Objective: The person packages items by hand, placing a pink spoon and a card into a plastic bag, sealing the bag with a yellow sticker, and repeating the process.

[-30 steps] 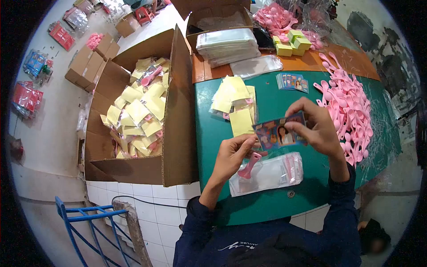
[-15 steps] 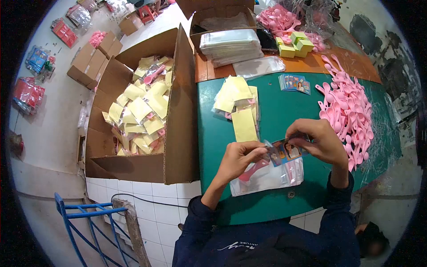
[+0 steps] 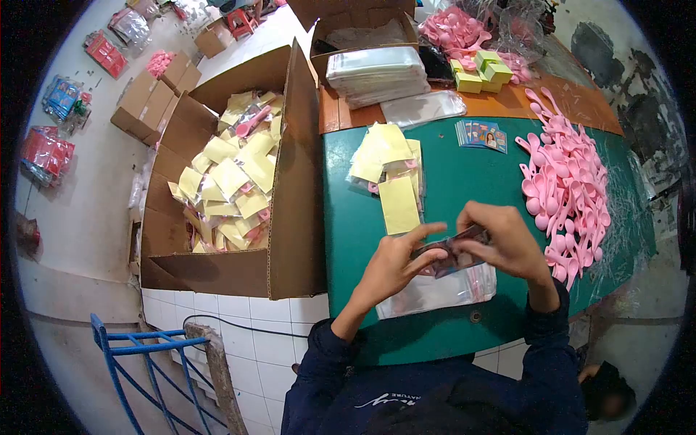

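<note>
Above a stack of clear plastic bags (image 3: 435, 299), both hands hold one small clear bag with a dark picture card (image 3: 453, 259) at its mouth. My left hand (image 3: 395, 264) has its thumb across the bag's left side, while its index finger is lifted and blurred. The card's right end is pinched between the thumb and fingers of my right hand (image 3: 504, 235). A bit of pink shows under the left thumb, mostly hidden. Just beyond the left hand lie filled packets with yellow cards (image 3: 399, 205). A fan of picture cards (image 3: 481, 135) rests farther back on the green table.
Pink spoons (image 3: 565, 188) form a large pile on the right. To the left stands a tall cardboard box (image 3: 296, 181) of filled packets. More clear bags (image 3: 377, 76) and yellow-green small boxes (image 3: 484, 72) sit at the back. A blue metal frame (image 3: 145, 348) is at lower left.
My right hand has shifted slightly left and down, bringing the card closer to my left hand and tilting it. My left index finger has lifted away from its pinch. The pink spoon below is now mostly covered.
</note>
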Demonstrator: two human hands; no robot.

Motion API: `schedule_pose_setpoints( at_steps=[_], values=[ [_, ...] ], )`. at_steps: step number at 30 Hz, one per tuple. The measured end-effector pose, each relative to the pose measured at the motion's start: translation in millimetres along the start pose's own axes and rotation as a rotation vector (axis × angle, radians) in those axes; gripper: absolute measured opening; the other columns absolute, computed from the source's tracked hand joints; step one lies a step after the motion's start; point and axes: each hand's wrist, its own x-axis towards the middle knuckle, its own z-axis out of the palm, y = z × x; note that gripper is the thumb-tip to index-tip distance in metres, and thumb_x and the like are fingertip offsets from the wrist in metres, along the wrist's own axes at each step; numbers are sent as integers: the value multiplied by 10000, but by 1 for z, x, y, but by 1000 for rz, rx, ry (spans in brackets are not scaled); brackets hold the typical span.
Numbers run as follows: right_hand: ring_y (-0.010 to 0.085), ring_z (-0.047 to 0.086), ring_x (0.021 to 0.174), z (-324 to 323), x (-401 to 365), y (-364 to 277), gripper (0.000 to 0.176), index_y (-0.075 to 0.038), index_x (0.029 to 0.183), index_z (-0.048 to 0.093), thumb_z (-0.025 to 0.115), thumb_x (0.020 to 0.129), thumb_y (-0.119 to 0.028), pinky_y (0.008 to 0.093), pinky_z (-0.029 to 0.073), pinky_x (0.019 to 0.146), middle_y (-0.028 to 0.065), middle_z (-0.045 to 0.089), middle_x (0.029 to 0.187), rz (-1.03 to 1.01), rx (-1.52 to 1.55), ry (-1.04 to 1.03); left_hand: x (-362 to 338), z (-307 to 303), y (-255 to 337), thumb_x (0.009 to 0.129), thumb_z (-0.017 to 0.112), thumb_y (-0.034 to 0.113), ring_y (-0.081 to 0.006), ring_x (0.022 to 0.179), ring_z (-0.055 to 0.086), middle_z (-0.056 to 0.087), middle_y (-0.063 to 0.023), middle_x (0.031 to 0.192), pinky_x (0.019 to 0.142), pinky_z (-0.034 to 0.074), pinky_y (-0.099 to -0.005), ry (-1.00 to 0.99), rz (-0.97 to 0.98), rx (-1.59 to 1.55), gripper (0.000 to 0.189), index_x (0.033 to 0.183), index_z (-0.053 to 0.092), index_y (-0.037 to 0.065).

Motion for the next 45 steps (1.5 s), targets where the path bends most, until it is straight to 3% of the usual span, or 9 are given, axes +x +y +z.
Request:
schedule_pose_setpoints(
  at_steps=[6,9,15,23,28,34,39,40,45],
  values=[
    [292,620,721,0,-5,0,231,-2,845,506,689,714,-55,339,476,621,147,575,752,-38,19,-86,7,-7,-8,868,610,212,-77,636,583,638,-123,706,552,468,-269,-269,48,221,321,1128,564,29],
    [298,603,706,1,-5,7,238,-6,843,500,690,711,-60,346,470,615,147,564,750,-54,19,-85,2,4,-5,869,608,234,-89,581,553,622,-111,685,523,446,-293,-130,48,-171,276,1047,593,24],
    [303,592,690,2,-9,-3,245,-7,842,498,697,718,-83,353,461,602,144,560,756,-76,-172,63,5,-16,1,857,618,299,-187,612,623,653,-91,699,575,460,-313,-338,43,129,305,1001,613,30],
    [318,599,700,1,-6,-2,233,-5,856,496,680,723,-61,375,468,618,146,582,781,-55,9,-118,7,2,-26,863,611,151,-77,737,583,647,-69,791,671,473,-250,-335,100,-279,222,1028,581,7],
    [342,604,767,4,-5,-3,246,-12,937,502,647,748,-73,387,475,653,151,589,825,-66,-11,-207,7,4,-21,853,620,62,-123,887,559,599,-119,1042,769,473,-284,-494,-16,-674,794,1446,97,136],
    [341,601,815,14,-6,17,242,-32,987,534,619,773,-105,397,473,683,143,606,915,-128,-52,-269,4,9,-17,768,714,86,-196,1008,568,533,-207,1196,800,497,-307,-172,117,-254,979,1449,17,174],
    [228,617,671,5,-13,28,134,1,813,577,642,750,-97,330,468,609,109,632,773,76,237,-345,0,-7,-16,739,752,150,-179,941,599,605,-170,1095,785,501,-310,-365,-94,-214,896,1426,176,158],
    [123,570,608,9,-19,33,160,3,729,576,698,712,-99,280,437,560,60,609,660,135,307,-189,-2,-15,-16,736,755,156,-176,930,604,621,-157,1069,787,501,-312,-444,-128,-204,865,1416,219,148],
    [51,520,641,8,-42,45,227,-17,706,553,770,670,-73,210,401,574,2,593,686,366,360,60,-20,-26,-28,743,741,106,-161,927,610,639,-139,1021,786,494,-288,-324,-151,-338,713,1343,355,92]
  ],
)
